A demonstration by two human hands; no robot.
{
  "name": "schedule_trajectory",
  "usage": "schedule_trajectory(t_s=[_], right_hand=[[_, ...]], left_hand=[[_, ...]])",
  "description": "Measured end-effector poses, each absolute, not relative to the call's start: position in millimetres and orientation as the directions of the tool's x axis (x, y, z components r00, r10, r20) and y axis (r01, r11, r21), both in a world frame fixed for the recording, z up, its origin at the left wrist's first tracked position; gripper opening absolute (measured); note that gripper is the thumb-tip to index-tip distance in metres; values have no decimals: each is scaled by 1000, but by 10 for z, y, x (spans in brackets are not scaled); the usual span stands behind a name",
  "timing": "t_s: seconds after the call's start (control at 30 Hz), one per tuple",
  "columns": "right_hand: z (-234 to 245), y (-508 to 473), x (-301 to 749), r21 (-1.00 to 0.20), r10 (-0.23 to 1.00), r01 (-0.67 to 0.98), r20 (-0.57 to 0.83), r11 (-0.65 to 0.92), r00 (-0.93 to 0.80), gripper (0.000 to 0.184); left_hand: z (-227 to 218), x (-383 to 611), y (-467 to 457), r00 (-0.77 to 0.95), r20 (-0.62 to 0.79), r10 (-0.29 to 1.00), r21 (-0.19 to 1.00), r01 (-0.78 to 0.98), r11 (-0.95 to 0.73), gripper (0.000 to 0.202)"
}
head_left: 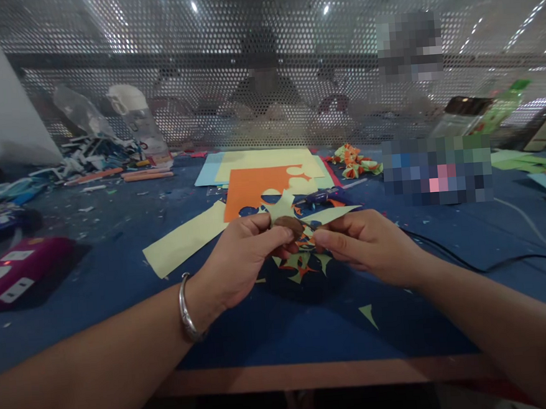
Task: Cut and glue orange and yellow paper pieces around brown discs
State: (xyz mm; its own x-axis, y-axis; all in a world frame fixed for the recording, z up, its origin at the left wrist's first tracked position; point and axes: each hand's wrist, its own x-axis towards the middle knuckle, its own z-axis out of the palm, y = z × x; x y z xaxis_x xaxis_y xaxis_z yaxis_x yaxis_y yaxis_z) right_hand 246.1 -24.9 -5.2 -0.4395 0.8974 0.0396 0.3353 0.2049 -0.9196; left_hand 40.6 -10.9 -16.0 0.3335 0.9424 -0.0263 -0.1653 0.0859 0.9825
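Note:
My left hand, with a silver bracelet at the wrist, is closed on a brown round disc and pale yellow-green paper behind it. To its right, my right hand pinches a pointed piece of the pale paper between thumb and fingers. A small dark part shows at its fingertips, too small to name. Below both hands lie orange and pale green paper scraps. Just beyond them is an orange sheet with round cut-outs along its edge.
A pale paper strip lies left of the hands. Stacked sheets, a blue-handled tool and crumpled paper pieces lie farther back. A white-lidded bottle stands back left, a magenta box nearer. A black cable runs right.

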Motion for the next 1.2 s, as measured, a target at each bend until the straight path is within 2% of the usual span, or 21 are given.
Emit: schedule_trajectory(t_s=[0.53, 0.83, 1.03, 1.2], right_hand=[[-81, -228, 2494, -876, 897, 417, 41, 244, -440, 41], [-89, -231, 2481, -897, 896, 391, 14, 208, -444, 39], [-105, -221, 2477, -895, 892, 390, 19, 216, -451, 49], [-93, -229, 2483, -878, 889, 416, 21, 235, -458, 49]], left_hand=[[-169, 412, -103, 349, -62, 935, 989, -106, 105, 7], [-171, 424, -104, 353, -74, 933, 983, -131, 128, 14], [-168, 423, -113, 371, -85, 925, 978, -145, 148, 14], [-174, 415, -110, 380, -90, 921, 973, -165, 163, 13]])
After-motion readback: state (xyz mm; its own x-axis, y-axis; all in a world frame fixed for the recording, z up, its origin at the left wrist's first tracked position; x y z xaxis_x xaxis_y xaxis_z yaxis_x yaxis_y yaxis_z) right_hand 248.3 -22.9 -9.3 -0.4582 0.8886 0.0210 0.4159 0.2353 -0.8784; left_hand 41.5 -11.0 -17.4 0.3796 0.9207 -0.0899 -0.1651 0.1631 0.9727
